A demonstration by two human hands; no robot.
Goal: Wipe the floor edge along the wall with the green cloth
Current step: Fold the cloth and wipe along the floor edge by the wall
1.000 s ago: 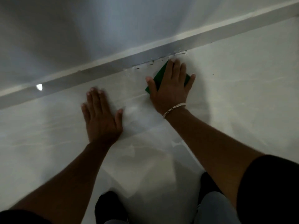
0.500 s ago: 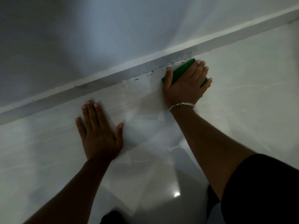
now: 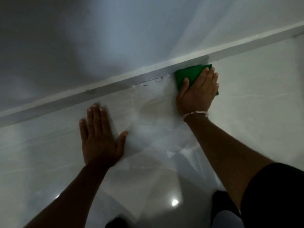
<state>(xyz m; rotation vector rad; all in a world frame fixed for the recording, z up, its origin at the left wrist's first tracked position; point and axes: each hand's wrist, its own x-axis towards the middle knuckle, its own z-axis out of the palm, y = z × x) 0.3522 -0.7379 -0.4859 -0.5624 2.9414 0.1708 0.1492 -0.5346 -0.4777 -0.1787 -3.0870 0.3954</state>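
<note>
At the skirting (image 3: pixel 115 86), right hand (image 3: pixel 197 91) presses green cloth (image 3: pixel 185 74) w/ fingers flat, left hand (image 3: pixel 100 137) splayed empty on floor (image 3: pixel 255 120); keep cloth edge tight to joint, pressure even.

Single head-worn view, close above the floor (image 3: pixel 246 129), angled forward and down toward the skirting (image 3: pixel 98 94), tilted

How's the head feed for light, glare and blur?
Head view: dim overall, with a broad shadow on the wall; one bright glare spot on the glossy floor; right hand and green cloth reasonably sharp; straight skirting looks tilted.
</note>
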